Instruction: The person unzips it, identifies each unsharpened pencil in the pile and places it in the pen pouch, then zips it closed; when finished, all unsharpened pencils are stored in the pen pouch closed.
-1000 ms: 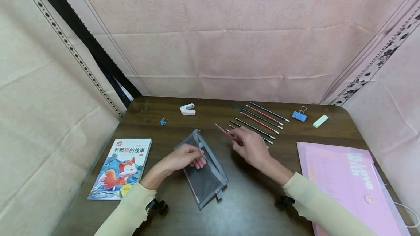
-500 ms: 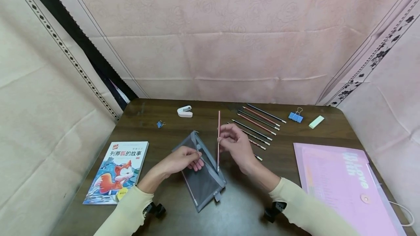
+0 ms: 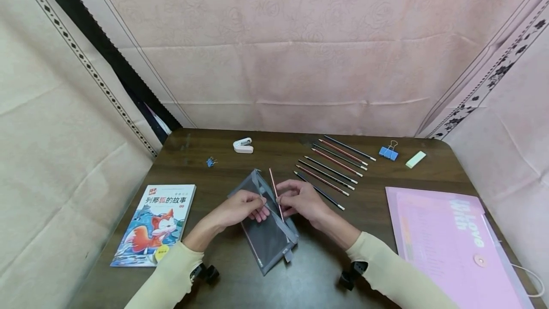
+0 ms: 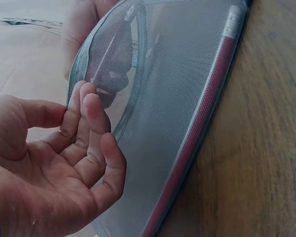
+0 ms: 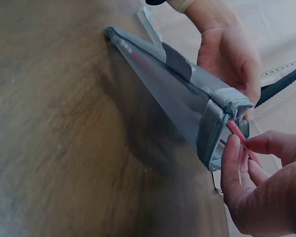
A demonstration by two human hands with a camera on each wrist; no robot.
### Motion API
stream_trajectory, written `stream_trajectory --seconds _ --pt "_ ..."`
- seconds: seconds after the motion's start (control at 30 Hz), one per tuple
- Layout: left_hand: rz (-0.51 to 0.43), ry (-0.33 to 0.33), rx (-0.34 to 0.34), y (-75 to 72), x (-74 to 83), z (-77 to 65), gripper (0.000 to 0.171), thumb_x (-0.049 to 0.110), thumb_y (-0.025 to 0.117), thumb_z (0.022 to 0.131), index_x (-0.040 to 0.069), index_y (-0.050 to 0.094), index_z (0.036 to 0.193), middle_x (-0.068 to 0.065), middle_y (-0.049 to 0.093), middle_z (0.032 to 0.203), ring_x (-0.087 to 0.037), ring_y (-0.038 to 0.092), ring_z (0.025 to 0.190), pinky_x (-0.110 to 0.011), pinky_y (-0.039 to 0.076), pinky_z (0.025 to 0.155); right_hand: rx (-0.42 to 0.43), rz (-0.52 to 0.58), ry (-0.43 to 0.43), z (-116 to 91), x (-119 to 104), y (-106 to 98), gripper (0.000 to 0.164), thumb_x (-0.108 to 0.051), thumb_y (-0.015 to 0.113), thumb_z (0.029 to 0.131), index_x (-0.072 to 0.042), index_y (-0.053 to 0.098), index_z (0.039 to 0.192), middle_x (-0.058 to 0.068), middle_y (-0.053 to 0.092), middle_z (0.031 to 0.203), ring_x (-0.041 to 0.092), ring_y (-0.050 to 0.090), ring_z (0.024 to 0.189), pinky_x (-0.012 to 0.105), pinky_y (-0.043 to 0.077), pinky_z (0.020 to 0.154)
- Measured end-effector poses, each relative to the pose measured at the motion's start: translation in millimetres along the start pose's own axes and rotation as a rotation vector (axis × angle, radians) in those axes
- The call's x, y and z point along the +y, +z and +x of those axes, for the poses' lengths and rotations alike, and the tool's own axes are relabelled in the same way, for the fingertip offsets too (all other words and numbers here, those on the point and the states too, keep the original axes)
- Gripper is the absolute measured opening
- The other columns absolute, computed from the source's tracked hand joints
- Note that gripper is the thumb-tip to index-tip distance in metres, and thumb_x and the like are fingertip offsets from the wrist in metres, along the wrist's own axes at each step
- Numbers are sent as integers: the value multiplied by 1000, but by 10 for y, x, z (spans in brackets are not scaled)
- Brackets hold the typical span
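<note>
My left hand (image 3: 244,205) pinches the zipped edge of a grey mesh pencil pouch (image 3: 268,242) between thumb and fingers, so its mouth gapes. Between the thumb and fingers of my right hand (image 3: 305,201) is a red pencil (image 3: 273,182); its lower end is inside the pouch mouth in the right wrist view. Through the mesh, the left wrist view shows another red pencil (image 4: 200,116) lying along the pouch's bottom edge. Right of the pouch, several dark and red pencils (image 3: 319,190) lie in a slanted row on the table.
A fox storybook (image 3: 156,225) lies at the left and a pink document folder (image 3: 446,232) at the right. Toward the back are a white stapler (image 3: 243,145), a small blue clip (image 3: 210,161), a larger blue binder clip (image 3: 388,152) and a pale green block (image 3: 415,159).
My right hand has brought the red pencil leftward from beside the row, turned it upright, and lowered its end into the pouch mouth. My left hand keeps its pinch on the pouch edge.
</note>
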State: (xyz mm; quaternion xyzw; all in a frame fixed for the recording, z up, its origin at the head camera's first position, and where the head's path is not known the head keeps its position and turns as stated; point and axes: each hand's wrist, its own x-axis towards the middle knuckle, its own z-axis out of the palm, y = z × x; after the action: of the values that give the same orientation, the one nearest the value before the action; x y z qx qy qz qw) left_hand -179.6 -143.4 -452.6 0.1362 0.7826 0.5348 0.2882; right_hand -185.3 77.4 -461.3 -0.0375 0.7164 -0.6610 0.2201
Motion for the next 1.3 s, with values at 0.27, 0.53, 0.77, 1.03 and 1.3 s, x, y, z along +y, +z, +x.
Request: stream_trajectory --seconds 0.27,0.53,0.77,1.03,1.3 --pt "0 12 -17 5 36 29 34 25 47 101 -2 68 98 -11 71 89 -15 65 76 -36 53 76 -12 -109 -26 47 -41 60 33 -4 67 83 -11 67 116 12 73 92 18 69 67 36 59 62" --pt "-15 13 -26 -13 50 53 33 23 46 102 -2 68 100 -11 71 91 -16 65 79 -35 55 79 -24 -264 -94 37 -113 78 30 -7 68 84 -15 69 113 10 72 90 22 69 70 38 58 62" --pt "-9 0 -18 -11 68 31 33 23 46 102 -1 68 98 -9 70 89 -16 64 78 -37 54 80 -73 -314 -93 36 -109 42 29 -8 66 87 -12 68 115 9 72 92 24 69 74 37 58 61" --pt "22 -2 -7 -44 56 2 32 26 47 101 3 69 96 -7 71 89 -17 65 79 -35 54 78 -70 -218 -103 15 -117 -255 32 -22 71 87 -9 65 116 13 69 104 38 66 92 44 58 71" --pt "21 -4 -15 -51 31 5 33 28 49 101 2 69 97 -9 72 90 -17 66 80 -33 53 77 53 -155 -140 -44 -97 -721 26 -27 71 87 -16 67 111 21 66 108 47 59 96 50 56 76"
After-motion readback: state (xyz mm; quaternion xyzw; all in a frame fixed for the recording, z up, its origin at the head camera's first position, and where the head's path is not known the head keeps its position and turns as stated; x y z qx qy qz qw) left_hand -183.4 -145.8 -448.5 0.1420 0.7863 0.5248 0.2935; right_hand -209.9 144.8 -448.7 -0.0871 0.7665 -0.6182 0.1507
